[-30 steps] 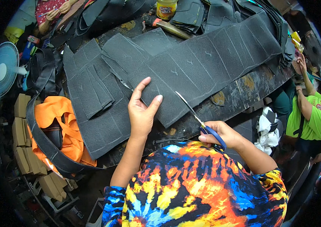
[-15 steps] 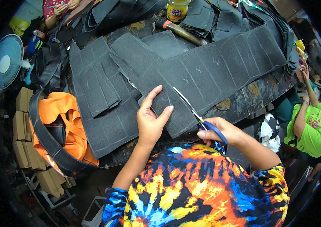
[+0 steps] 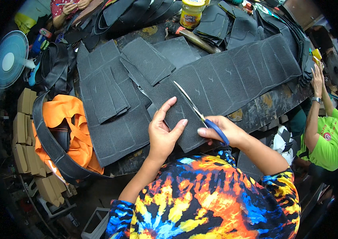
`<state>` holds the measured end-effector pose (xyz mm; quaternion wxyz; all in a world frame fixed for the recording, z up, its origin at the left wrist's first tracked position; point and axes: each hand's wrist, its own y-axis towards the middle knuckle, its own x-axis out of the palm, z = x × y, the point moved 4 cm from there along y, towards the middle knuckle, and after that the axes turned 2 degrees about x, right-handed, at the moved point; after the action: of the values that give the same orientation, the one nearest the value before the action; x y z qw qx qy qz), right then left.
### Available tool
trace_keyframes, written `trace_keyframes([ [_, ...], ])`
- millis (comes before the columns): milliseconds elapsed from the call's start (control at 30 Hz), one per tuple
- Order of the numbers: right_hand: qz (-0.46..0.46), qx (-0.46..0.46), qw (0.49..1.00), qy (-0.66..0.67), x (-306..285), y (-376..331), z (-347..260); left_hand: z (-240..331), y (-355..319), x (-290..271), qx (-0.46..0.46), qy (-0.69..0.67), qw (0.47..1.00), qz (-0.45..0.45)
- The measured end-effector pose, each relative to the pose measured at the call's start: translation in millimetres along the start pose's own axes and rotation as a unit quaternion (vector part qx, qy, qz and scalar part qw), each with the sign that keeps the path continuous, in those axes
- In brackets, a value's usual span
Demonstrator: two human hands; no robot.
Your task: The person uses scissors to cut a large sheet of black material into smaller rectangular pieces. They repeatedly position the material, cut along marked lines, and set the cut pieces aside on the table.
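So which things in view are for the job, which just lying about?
In use:
blue-handled scissors, in right hand
chalk-marked dark strip, under left hand
probably smaller dark pieces

Just around, apparently:
yellow-lidded jar
wooden-handled tool
orange fabric
fan

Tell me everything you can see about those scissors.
The scissors have a shiny, metal-looking blade and a dark blue handle, probably plastic, with a yellowish patch near the pivot. The right hand grips the handle. They slant across the dark sheet with pale marked lines, the visible tip pointing up and left in the view. One long blade shows above the sheet; whether the other lies beneath, I cannot tell.
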<state>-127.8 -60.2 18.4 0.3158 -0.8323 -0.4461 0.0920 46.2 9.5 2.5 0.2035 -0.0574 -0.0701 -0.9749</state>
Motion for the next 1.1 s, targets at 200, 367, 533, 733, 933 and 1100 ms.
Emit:
trace_keyframes([
  [200,-0.035,-0.063,0.997,0.019,-3,15,-18,6,-4,5,0.003,-0.005,1.0,-0.002],
  [367,-0.03,-0.053,0.998,0.025,-2,11,-15,8,-5,1,0.016,-0.018,1.0,0.012],
  [533,0.069,-0.196,0.977,0.04,-7,-9,-22,7,-10,7,0.025,-0.131,0.991,0.012],
  [733,0.106,-0.151,0.982,-0.028,-37,-19,-31,65,11,-27,0.142,0.363,0.914,0.115],
  [933,-0.033,-0.139,0.989,-0.026,-19,-26,-24,48,15,9,-0.138,0.011,0.925,-0.354],
  [1100,-0.071,-0.077,0.994,0.039,-21,-39,9,39,27,-10,-0.064,-0.04,0.962,-0.262],
])
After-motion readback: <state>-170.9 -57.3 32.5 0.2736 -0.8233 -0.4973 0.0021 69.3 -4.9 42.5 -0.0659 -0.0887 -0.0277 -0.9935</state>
